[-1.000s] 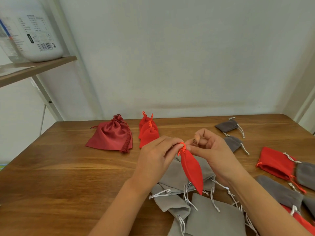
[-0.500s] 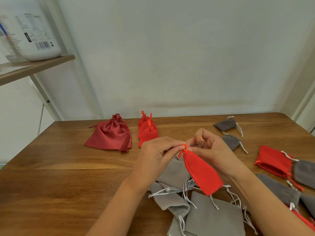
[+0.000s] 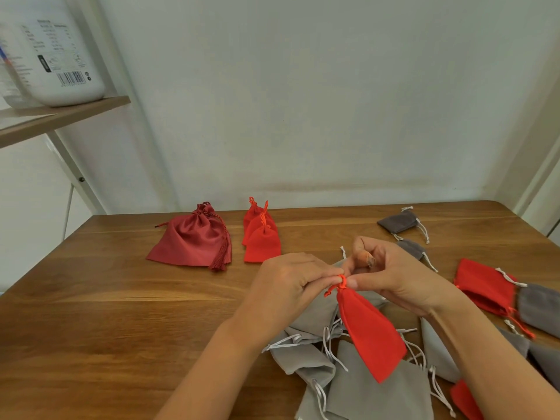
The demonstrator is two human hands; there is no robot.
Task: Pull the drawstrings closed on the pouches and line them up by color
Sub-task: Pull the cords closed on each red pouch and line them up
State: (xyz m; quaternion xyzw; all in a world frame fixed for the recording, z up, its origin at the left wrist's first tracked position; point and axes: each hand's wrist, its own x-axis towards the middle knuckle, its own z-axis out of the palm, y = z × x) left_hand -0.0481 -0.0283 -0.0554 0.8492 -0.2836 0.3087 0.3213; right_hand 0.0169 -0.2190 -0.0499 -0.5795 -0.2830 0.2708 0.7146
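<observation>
A small bright red pouch [image 3: 368,331] hangs in the air over the table, its neck cinched tight. My left hand [image 3: 291,287] and my right hand [image 3: 394,277] both pinch the red drawstring at its neck, fingertips almost touching. Below it lies a heap of light grey pouches [image 3: 357,389] with loose white strings. At the back stand a dark red satin pouch [image 3: 194,241] and a row of three small red closed pouches [image 3: 261,234]. Two dark grey pouches [image 3: 400,222] lie at the back right.
The wooden table [image 3: 106,313] runs to a white wall. On the right edge lie another red pouch [image 3: 485,286] and more grey ones [image 3: 539,307]. A shelf [image 3: 60,116] with a white plastic jug [image 3: 57,53] stands up on the left.
The hanging red pouch has turned, from edge-on to showing its broad side, and swung a little to the right. Both hands have kept their pinch on the drawstring at its neck.
</observation>
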